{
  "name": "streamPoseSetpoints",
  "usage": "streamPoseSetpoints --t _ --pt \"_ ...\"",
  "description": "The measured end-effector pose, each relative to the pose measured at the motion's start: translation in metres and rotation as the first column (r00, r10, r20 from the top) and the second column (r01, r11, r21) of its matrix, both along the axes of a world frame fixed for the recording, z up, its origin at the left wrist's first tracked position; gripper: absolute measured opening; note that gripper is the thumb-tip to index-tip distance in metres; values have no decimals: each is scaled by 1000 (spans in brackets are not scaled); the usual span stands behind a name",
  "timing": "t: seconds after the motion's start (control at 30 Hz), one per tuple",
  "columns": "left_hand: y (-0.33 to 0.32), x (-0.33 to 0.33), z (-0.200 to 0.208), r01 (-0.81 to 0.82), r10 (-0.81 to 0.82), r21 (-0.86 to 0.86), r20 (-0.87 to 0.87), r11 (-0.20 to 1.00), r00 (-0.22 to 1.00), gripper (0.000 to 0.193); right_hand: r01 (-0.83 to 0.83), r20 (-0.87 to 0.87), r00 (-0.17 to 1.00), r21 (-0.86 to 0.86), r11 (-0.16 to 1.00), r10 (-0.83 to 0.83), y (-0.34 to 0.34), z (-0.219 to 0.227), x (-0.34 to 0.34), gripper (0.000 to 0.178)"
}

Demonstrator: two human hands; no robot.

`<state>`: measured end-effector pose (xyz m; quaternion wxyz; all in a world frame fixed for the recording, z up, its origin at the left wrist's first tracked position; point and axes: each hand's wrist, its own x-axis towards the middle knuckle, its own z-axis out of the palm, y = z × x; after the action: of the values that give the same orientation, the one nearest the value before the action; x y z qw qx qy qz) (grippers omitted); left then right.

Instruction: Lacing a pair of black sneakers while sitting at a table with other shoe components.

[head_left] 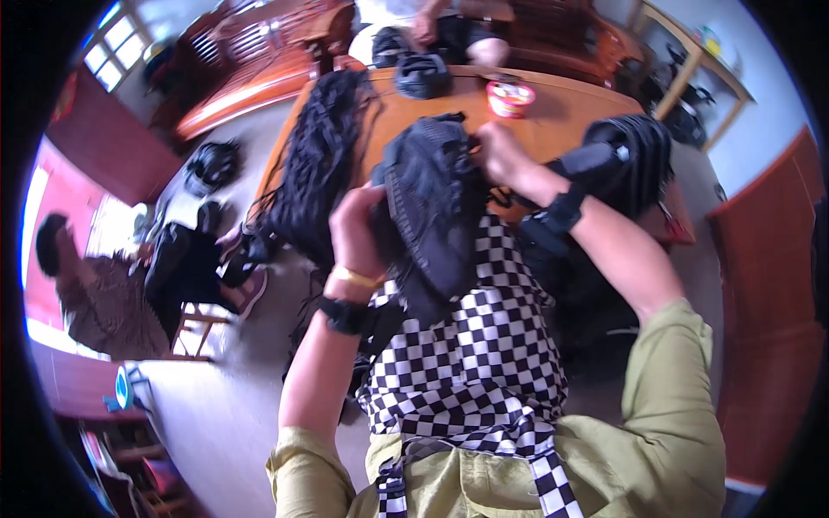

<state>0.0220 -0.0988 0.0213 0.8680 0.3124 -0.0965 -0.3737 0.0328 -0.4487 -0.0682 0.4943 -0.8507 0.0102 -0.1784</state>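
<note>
A black shoe upper with a stitched seam is held up in front of my checked apron. My left hand is wrapped round its left side, thumb and fingers against the dark fabric. At its upper right edge, my right hand is closed in a pinch; what lies between those fingers is too small to make out. A long heap of black laces lies on the table just left of the upper. To the right, a stack of black shoe uppers rests near the table's edge.
The wooden table bears a red-and-white tub and a black bundle at its far side. Across it sits a person; another person sits at the left with dark items. A black pile lies on the floor.
</note>
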Motion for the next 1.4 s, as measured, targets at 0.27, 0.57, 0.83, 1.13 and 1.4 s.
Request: streamPoseSetpoints --t 0.27,0.57,0.83,1.13,1.4 --pt "38 -26 55 -208 -2 389 475 897 880 30 198 116 973 26 980 -200 163 81 -110 24" --pt "-93 12 53 -561 -230 47 937 827 -262 33 728 105 671 100 679 -734 75 41 -230 17" --pt "-188 -36 12 -441 -470 366 870 819 -151 43 886 388 463 -175 429 -797 15 41 -257 52" --pt "-202 -71 29 -668 -772 485 596 565 -221 40 815 172 488 -442 375 -856 8 41 -251 74" --pt "-218 -58 25 -543 -414 475 878 692 241 52 784 190 568 -420 457 -801 14 41 -256 75"
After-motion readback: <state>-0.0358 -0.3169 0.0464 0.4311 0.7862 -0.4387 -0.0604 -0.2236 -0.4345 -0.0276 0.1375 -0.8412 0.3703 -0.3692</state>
